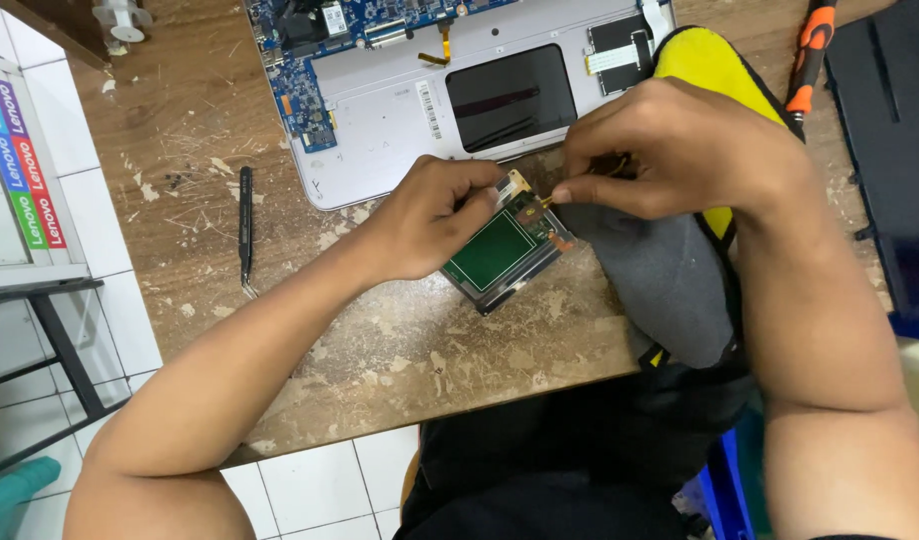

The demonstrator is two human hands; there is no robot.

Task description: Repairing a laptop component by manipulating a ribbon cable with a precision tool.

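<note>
My left hand [432, 218] grips a small drive [502, 252] with a green circuit board and metal frame, holding it tilted above the worn wooden table [400, 340]. My right hand [680, 150] pinches a small gold-coloured connector [546, 200] at the drive's upper corner, thumb and forefinger closed on it. Just behind the hands lies an opened silver laptop base [390, 120] with a blue mainboard [300, 60] and a dark rectangular touchpad underside [510, 95].
Black tweezers [246, 225] lie on the table to the left, with tiny screws [177, 181] beside them. An orange-and-black screwdriver [808, 60] lies at the top right. A grey and yellow cloth item [670, 280] lies under my right wrist. A dark panel [895, 150] sits at the right edge.
</note>
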